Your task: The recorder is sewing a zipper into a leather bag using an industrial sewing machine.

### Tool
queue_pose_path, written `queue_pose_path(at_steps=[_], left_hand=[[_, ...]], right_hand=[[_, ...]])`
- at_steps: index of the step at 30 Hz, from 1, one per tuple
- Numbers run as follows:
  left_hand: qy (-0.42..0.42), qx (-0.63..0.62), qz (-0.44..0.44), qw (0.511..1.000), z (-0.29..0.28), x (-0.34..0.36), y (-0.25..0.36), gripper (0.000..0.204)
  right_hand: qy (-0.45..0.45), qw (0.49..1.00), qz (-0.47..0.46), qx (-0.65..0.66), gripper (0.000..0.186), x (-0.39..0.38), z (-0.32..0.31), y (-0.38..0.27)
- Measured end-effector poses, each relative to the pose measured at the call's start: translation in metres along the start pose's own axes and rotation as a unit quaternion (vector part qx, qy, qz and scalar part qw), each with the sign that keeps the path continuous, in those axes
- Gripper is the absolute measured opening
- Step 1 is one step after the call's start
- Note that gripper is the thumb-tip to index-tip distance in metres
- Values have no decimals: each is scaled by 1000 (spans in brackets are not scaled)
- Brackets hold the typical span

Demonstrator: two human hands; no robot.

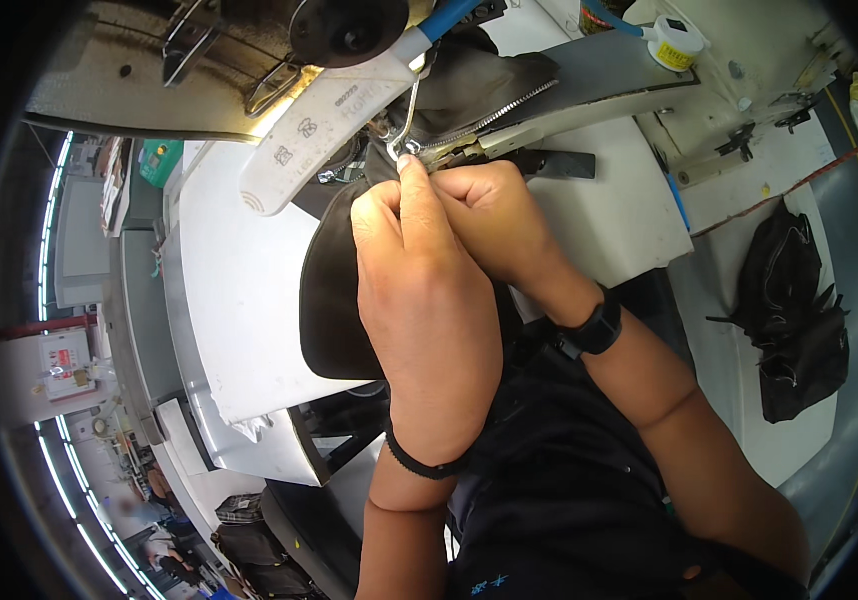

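Close in front of a sewing machine's presser foot (409,146), both my hands work side by side on a dark brown bag piece (334,310). My left hand (424,270) has its forefinger stretched to the foot while its other fingers curl on the piece's edge. Pressed against it, my right hand (499,215) pinches the material, with its fingertips partly hidden behind the left. The smooth, round-cornered brown panel hangs below my hands. Beyond the foot, more of the brown material (469,85) lies over the machine's narrow arm, with a metal-toothed zipper (519,108) along its edge.
A pale lamp bar (324,135) and the machine head (159,75) hang close above my hands at the left. A white table (239,300) spreads to the left. Black zippered bag pieces (794,310) lie at the right. A grey-white machine body (739,80) stands behind.
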State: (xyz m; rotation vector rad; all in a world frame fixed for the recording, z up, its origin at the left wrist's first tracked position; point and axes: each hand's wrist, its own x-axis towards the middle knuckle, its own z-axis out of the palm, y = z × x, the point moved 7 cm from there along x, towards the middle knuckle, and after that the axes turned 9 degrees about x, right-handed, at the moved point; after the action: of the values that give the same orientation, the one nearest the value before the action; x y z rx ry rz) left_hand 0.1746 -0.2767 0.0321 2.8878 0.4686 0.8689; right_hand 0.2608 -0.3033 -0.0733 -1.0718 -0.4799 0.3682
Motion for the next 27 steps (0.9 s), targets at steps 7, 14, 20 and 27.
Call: queue_pose_path(at_steps=[7, 14, 20, 27], left_hand=[[-13, 15, 8, 1000, -1, 1, -6, 29], [-19, 44, 65, 997, -4, 4, -11, 43], [-10, 14, 62, 998, -5, 5, -13, 33], [-29, -47, 37, 998, -10, 11, -28, 23]], right_hand=[[11, 1000, 2, -8, 36, -4, 4, -5], [48, 998, -14, -37, 37, -4, 10, -10], [34, 999, 0, -18, 39, -4, 9, -7], [44, 999, 2, -26, 36, -11, 6, -12]])
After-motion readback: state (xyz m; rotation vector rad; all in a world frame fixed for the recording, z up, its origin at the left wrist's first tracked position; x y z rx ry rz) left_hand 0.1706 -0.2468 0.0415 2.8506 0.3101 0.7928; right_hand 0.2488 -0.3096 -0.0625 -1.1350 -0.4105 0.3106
